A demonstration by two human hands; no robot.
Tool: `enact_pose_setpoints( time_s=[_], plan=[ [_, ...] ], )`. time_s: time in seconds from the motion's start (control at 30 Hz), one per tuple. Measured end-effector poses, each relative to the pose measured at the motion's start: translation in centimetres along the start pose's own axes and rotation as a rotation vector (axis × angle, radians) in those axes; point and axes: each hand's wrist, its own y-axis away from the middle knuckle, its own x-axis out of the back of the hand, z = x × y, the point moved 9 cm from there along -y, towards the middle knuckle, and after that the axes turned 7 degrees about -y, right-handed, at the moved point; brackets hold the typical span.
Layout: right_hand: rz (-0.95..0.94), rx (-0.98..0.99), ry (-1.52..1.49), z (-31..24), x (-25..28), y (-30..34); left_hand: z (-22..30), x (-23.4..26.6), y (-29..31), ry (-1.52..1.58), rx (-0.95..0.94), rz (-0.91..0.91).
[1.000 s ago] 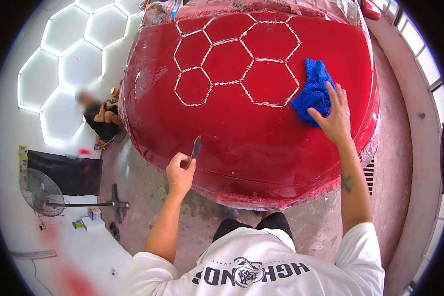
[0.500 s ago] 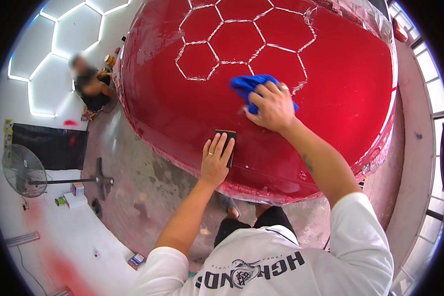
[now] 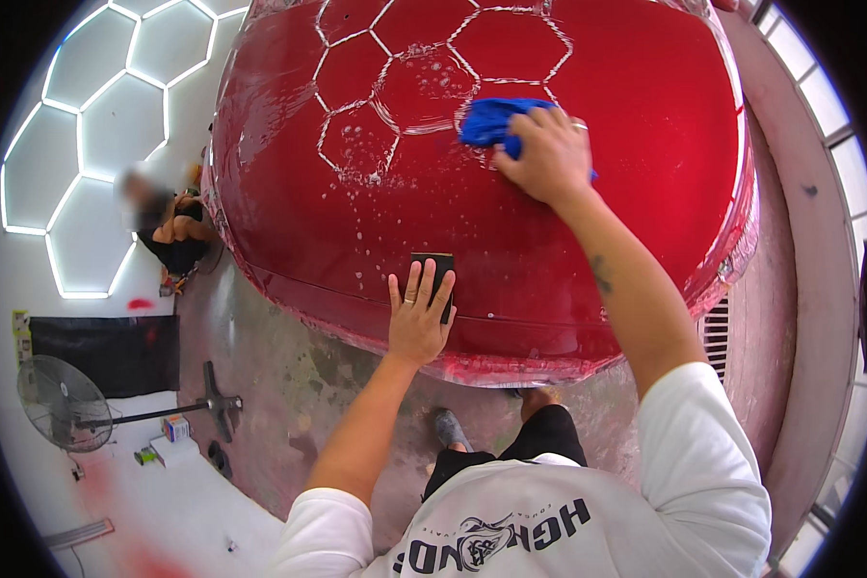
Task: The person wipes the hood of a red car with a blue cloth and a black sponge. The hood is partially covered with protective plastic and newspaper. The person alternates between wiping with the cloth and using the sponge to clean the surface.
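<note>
A glossy red car hood (image 3: 328, 241) fills the area in front of me, wet in patches and reflecting white hexagon lights. My right hand (image 3: 547, 154) is closed around a bunched blue cloth (image 3: 491, 122), which touches the hood right of centre. Nearer to me, my left hand (image 3: 419, 313) lies with spread fingers over a black rectangular sanding pad (image 3: 444, 269) with a tan edge. The pad is flat on the hood near its front edge, and the hand covers part of it. Water drops and splashes dot the paint left of the cloth.
Crumpled plastic film (image 3: 732, 260) lines the hood's edges. A person (image 3: 175, 226) crouches by the wall at left. A pedestal fan (image 3: 65, 403) lies toward the lower left, near a small box (image 3: 175, 428). At right is a floor grate (image 3: 716, 337).
My right hand has moved the blue cloth farther up the hood. Fresh drops and splashes of water have appeared left of it. The left hand's fingers have spread over the pad.
</note>
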Motion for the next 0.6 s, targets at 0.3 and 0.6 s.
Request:
enact_pose_setpoints(
  time_s=[0.3,0.6],
  plan=[
    [0.338,-0.519,0.379,13.9,10.0,20.0,-2.5,0.6,0.9,0.096,-0.179,-0.063],
    [0.424,-0.513,0.389,13.4,10.7,20.5,-2.6,4.4,-14.0,-0.064,-0.213,-0.030]
  ],
)
